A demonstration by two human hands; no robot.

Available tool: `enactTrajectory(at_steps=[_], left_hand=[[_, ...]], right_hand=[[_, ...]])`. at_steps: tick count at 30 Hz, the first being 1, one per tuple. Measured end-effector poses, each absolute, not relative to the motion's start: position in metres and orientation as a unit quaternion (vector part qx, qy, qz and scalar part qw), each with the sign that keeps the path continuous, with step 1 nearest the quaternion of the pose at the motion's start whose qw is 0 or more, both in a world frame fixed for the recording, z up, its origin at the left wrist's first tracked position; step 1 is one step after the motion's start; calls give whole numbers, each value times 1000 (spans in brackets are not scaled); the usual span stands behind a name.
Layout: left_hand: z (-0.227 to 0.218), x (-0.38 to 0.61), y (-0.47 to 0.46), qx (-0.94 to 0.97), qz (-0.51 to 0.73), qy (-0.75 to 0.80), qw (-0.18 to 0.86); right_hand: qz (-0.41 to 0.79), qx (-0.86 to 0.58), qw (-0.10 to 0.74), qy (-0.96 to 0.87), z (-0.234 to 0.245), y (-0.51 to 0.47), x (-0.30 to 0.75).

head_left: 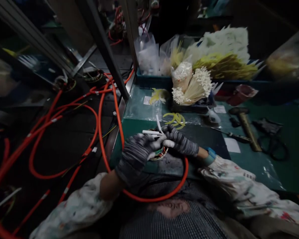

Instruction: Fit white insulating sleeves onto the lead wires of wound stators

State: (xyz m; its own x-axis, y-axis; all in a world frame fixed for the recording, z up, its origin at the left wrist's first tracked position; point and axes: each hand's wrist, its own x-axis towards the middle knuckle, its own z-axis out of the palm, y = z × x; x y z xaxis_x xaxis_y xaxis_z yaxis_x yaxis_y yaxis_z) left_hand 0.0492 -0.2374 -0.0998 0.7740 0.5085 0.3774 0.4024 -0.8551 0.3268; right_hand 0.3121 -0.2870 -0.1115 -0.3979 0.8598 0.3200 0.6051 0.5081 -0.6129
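Past the right hand (181, 141) lie yellow strips (175, 117) and a hammer (248, 128).

A round wound part (161, 154), pale-rimmed with green and orange inside, lies partly hidden between five and six o'clock from the view's centre. At its twelve, slim white tubes (150, 132) point toward nine; another white tube (158, 122) tilts toward eleven. A thick orange cable (183, 177) curves past its six o'clock side.

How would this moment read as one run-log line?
left hand: gloved, at white tubes | right hand: gloved, same tubes | grip: unclear | below: ring with wires | nearby: orange cable, hammer
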Motion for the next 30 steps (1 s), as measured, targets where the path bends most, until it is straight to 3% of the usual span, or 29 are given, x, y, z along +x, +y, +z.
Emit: enactTrajectory(at_steps=[3, 6, 9, 12, 20, 25, 29, 30], left_hand=[[-83, 55, -260, 971, 111, 205, 60], [-78, 57, -274, 964, 119, 216, 101], [-91, 57, -280, 943, 216, 228, 107], [-109, 58, -280, 931, 272, 230, 77], [-120, 61, -281, 918, 295, 251, 82], [-127, 58, -279, 925, 263, 255, 101], [-131, 59, -270, 933, 242, 223, 147], [-132, 59, -268, 932, 242, 224, 151]], right_hand=[[170, -503, 434, -728, -111, -293, 330], [-31, -616, 510, -600, -100, -286, 368], [-202, -653, 451, -574, -92, -266, 406], [-252, -659, 401, -584, -95, -245, 425], [-273, -661, 402, -571, -107, -224, 422], [-54, -610, 549, -569, -74, -260, 404], [-19, -623, 625, -470, -28, -309, 371], [15, -635, 606, -479, -21, -322, 361]])
